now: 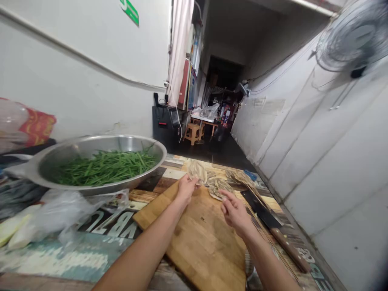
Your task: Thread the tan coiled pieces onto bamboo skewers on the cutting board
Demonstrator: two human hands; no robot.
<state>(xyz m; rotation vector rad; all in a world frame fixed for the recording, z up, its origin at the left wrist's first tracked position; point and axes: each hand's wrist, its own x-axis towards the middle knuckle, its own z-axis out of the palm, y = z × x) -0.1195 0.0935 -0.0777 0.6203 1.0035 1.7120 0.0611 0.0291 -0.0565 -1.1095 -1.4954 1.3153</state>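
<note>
The person's left hand (186, 189) is clamped on a pale ruffled piece (197, 170), pinching its near edge above the far end of the cutting board (203, 242). The right hand (233, 208) is well apart from the left, over the right side of the board, with its index finger stretched out and the other fingers curled. That fingertip is at a browner ruffled piece (216, 188) lying by the board's far edge; whether it touches cannot be told, nor whether the curled fingers grip anything. A third ruffled piece (238, 176) lies farther to the right on the bench (91, 260), which has a printed plank pattern.

To the right of the board lies a knife (262, 210) with a dark blade and a wooden handle, with thin sticks (269, 238) beside it. On the left stands a wide steel bowl (91, 146) holding cut green stalks (112, 166), with a clear plastic bag (63, 214) on its near side. A fan (348, 40) is on the right wall.
</note>
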